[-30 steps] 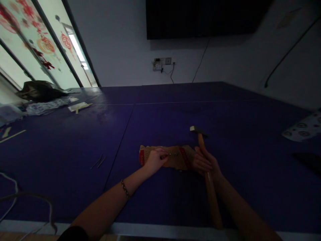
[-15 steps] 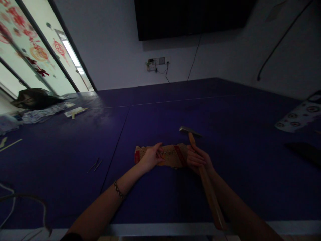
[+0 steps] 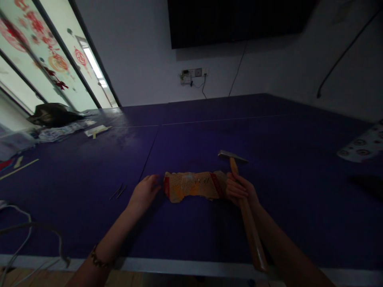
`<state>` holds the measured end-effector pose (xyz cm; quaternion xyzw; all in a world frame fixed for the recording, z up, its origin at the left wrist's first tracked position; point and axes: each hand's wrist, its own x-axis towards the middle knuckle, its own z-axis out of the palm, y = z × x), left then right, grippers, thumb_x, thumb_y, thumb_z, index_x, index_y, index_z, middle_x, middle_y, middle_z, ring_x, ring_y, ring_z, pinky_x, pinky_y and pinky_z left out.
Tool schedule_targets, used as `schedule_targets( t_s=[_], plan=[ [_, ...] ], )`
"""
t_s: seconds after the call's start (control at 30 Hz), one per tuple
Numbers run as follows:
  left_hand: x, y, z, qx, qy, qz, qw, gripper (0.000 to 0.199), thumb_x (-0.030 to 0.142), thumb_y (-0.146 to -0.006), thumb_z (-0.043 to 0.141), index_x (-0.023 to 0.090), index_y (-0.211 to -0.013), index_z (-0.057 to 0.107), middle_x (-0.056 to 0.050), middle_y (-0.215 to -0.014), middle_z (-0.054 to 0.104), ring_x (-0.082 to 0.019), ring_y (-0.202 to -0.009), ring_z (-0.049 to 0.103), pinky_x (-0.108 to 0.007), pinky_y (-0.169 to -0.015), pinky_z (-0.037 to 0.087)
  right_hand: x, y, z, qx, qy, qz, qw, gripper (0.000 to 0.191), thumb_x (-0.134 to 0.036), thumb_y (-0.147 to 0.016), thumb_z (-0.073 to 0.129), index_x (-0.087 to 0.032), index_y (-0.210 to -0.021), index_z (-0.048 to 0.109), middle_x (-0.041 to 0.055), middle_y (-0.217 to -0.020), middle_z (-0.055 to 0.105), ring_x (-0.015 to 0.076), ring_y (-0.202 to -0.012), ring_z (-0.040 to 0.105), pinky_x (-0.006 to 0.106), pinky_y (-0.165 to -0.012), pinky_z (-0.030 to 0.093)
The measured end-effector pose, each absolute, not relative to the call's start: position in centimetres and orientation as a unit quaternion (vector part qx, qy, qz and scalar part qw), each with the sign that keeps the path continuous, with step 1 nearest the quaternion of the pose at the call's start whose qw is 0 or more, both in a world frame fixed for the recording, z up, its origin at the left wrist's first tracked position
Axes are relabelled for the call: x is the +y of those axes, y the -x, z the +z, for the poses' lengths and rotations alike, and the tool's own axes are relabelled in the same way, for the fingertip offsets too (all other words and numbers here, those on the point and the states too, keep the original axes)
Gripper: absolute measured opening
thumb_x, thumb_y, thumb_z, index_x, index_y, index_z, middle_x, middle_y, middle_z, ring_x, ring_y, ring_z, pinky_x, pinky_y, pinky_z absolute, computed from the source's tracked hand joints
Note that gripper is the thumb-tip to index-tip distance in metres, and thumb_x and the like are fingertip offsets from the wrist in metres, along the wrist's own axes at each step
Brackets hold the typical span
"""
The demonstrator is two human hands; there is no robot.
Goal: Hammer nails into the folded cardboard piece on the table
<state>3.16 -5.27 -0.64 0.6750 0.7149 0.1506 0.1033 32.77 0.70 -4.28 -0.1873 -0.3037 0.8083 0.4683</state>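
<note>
A hammer [image 3: 251, 235] with a wooden handle is gripped by my right hand [image 3: 241, 189] partway up the shaft, its metal head [image 3: 233, 155] pointing away from me. Beside that hand lies a flat, ragged-edged piece of brown cardboard [image 3: 182, 189] with red bands, orange patches and many small holes. Several small nail-like bits [image 3: 202, 180] show on its right half. My left hand [image 3: 145, 191] is just off the cardboard's left end, fingers loosely stretched and nothing visible in them. Thin metal rods, perhaps nails [image 3: 119, 191], rest on the table to its left.
The purple-blue table [image 3: 191, 231] has a seam on the left and a pale front edge. Cables [image 3: 26, 235] hang at the lower left. A dark bag [image 3: 54, 114] and papers lie far left, a patterned white item [image 3: 359, 147] and a dark object [image 3: 366, 185] at the right.
My left hand has come off the cardboard and moved left, uncovering its left half. The hammer stays in my right hand, nearly still. The whole view has shifted slightly.
</note>
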Motion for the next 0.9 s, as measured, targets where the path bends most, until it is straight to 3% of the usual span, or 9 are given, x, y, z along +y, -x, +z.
schedule_targets(
  t_s=[0.2,0.53,0.9],
  plan=[
    [-9.6,3.9,-1.6,0.83,-0.553,0.072,-0.005,0.031,0.024,-0.081,0.038,0.01,-0.104,0.054,-0.013,-0.1,0.058,-0.024,-0.089,0.057,-0.029,-0.075,0.042,0.6,-32.9,-4.1,-0.318,0.192,0.806,0.461,0.027,-0.024,-0.082,0.041,-0.02,-0.058,0.033,-0.014,-0.039,0.006,0.0039,-0.03,-0.01,0.01,-0.025,0.003],
    [-10.0,7.1,-2.4,0.826,-0.563,0.026,0.015,0.028,0.025,-0.083,0.035,0.014,-0.089,0.06,-0.011,-0.091,0.06,-0.022,-0.078,0.059,-0.029,-0.069,0.042,1.5,-33.1,-5.3,-0.351,0.216,0.801,0.434,0.028,-0.03,-0.083,0.04,-0.021,-0.057,0.036,-0.0143,-0.037,0.009,0.0037,-0.028,-0.009,0.012,-0.023,0.005],
    [-9.7,6.9,-1.8,0.84,-0.541,-0.031,0.038,0.02,0.022,-0.076,0.041,0.015,-0.065,0.056,-0.009,-0.071,0.061,-0.021,-0.063,0.059,-0.027,-0.054,0.039,1.7,-33.1,-6.0,-0.38,0.224,0.801,0.404,0.03,-0.036,-0.081,0.043,-0.021,-0.057,0.035,-0.0148,-0.035,0.011,0.0036,-0.025,-0.005,0.012,-0.023,0.009]
  ],
)
